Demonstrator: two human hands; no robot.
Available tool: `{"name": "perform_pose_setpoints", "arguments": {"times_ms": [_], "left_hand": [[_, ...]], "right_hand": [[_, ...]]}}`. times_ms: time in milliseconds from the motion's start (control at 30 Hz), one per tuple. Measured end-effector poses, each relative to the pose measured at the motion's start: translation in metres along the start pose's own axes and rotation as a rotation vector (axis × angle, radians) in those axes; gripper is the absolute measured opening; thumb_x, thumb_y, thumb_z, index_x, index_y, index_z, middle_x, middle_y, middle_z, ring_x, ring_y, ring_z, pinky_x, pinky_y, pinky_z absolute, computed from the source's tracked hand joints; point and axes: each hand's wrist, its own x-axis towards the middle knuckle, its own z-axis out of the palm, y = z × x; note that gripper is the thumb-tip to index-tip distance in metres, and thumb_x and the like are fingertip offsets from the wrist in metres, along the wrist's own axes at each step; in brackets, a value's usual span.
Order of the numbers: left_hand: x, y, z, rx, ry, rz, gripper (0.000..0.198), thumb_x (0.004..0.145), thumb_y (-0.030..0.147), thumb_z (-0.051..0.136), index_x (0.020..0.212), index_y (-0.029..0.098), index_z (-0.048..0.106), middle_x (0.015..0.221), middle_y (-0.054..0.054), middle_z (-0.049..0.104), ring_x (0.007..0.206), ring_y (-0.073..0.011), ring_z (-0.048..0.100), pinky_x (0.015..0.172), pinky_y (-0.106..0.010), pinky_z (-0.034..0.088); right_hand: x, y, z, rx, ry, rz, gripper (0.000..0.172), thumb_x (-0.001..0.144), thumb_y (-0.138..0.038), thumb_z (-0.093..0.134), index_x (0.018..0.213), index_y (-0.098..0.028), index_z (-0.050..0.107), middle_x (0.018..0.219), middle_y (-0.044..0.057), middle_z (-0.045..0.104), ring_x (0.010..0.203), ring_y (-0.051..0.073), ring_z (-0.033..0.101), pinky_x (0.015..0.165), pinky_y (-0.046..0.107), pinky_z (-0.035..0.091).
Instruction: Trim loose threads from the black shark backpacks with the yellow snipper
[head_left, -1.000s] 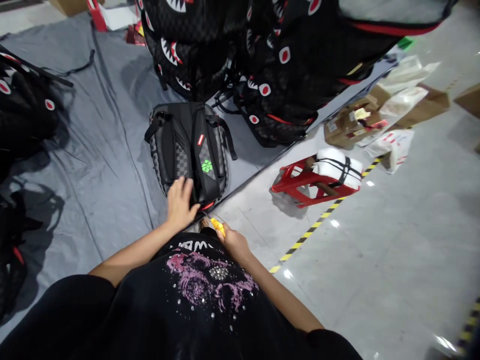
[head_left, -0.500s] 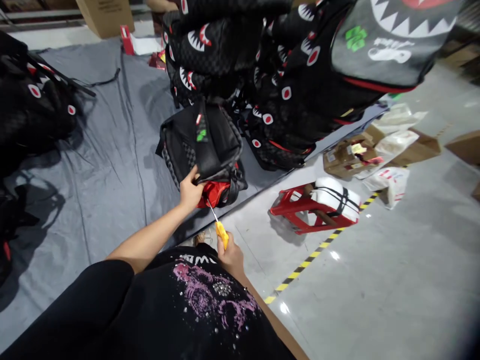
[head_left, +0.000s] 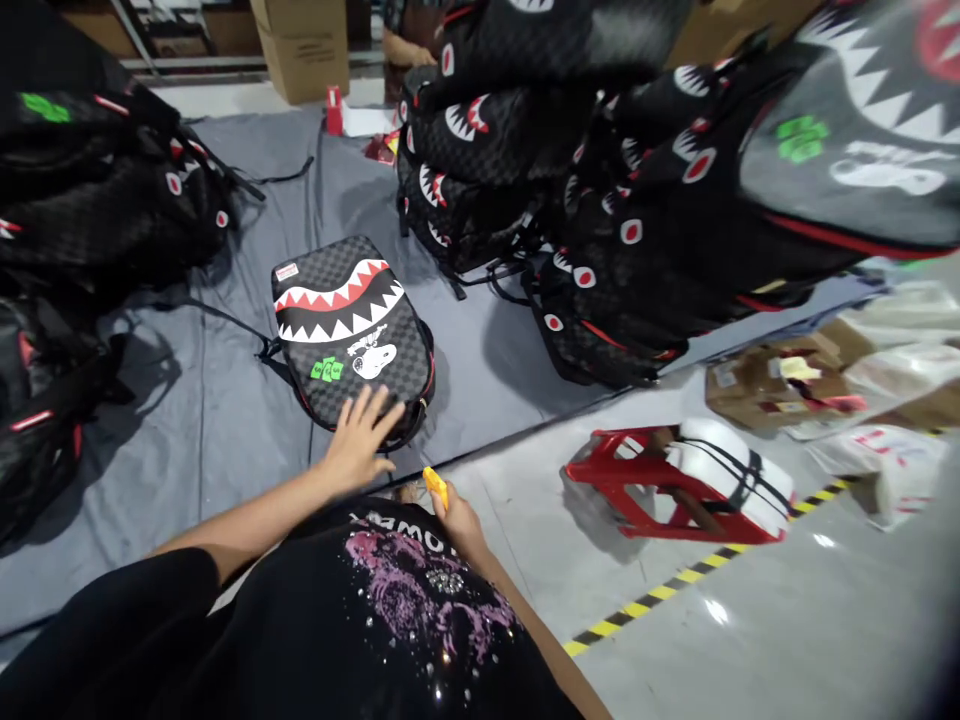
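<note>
A checkered backpack (head_left: pixel 341 325) with a red-and-white shark mouth lies face up on the grey sheet (head_left: pixel 202 400) in front of me. My left hand (head_left: pixel 360 440) rests open with fingers spread on its near edge. My right hand (head_left: pixel 454 515) is closed around a small yellow-handled tool (head_left: pixel 436 486), held close to my body just right of the backpack.
Tall piles of the same shark backpacks (head_left: pixel 600 220) stand behind and to the right, and another pile (head_left: pixel 90 220) at the left. A tipped red stool (head_left: pixel 675 480) with a white pad lies on the concrete floor. Cardboard boxes and bags (head_left: pixel 795 380) sit at the right.
The backpack was turned over from strap side up to shark face up and now lies flat. My left hand let go of its bottom and opened on it. The yellow tool drew back.
</note>
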Motion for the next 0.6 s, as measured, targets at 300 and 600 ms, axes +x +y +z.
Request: {"name": "perform_pose_setpoints", "arguments": {"times_ms": [300, 600], "left_hand": [[0.057, -0.059, -0.054, 0.366, 0.337, -0.31, 0.038, 0.091, 0.022, 0.051, 0.127, 0.021, 0.067, 0.113, -0.01, 0.074, 0.103, -0.0274, 0.071, 0.088, -0.035, 0.053], [0.093, -0.019, -0.126, 0.457, 0.705, 0.24, 0.029, 0.091, 0.04, 0.056, 0.08, 0.017, 0.071, 0.062, -0.005, 0.068, 0.058, -0.0168, 0.063, 0.055, -0.027, 0.034]], "right_hand": [[-0.027, 0.02, -0.015, 0.276, 0.047, -0.248, 0.042, 0.095, -0.048, 0.038, 0.113, -0.016, 0.06, 0.078, 0.008, 0.07, 0.073, 0.025, 0.069, 0.066, 0.031, 0.049], [-0.003, -0.044, -0.055, 0.618, 0.432, -0.3, 0.046, 0.098, -0.051, 0.036, 0.115, -0.015, 0.059, 0.081, 0.009, 0.067, 0.076, 0.023, 0.065, 0.067, 0.034, 0.053]]}}
